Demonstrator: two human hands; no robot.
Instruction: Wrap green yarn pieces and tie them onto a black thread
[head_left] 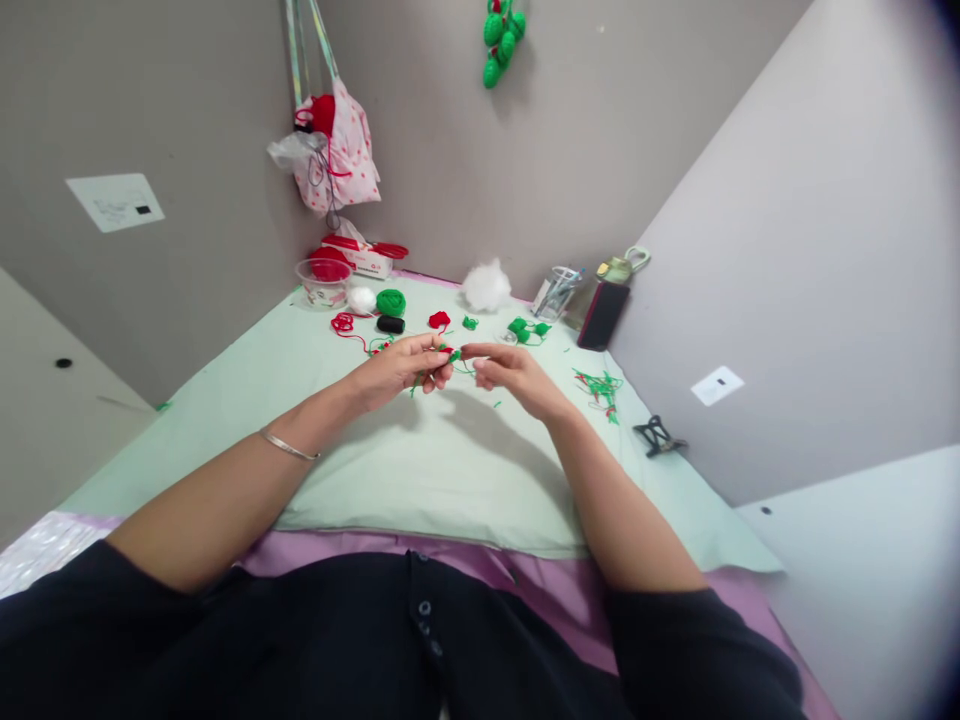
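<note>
Over the table, my left hand (pixel 411 368) is closed, its thumb and fingers pinching a small red and green crochet piece (pixel 450 354). My right hand (pixel 519 376) is just to the right, index finger stretched toward the piece, its tip at or very near the edge. The right thumb stays apart from that index finger, and the other fingers are partly hidden. A thin strand of yarn hangs between both hands. Behind my left hand lie red and green yarn bits (pixel 381 345), partly covered by it.
Behind the hands sit a green yarn ball (pixel 391 303), black thread spool (pixel 391 325), white stuffing (pixel 486 286), red piece (pixel 439 319) and green pieces (pixel 529 330). A plastic tub (pixel 325 290) stands left. At right are a phone (pixel 604 316), yarn scraps (pixel 600 392) and black claw clip (pixel 658 437).
</note>
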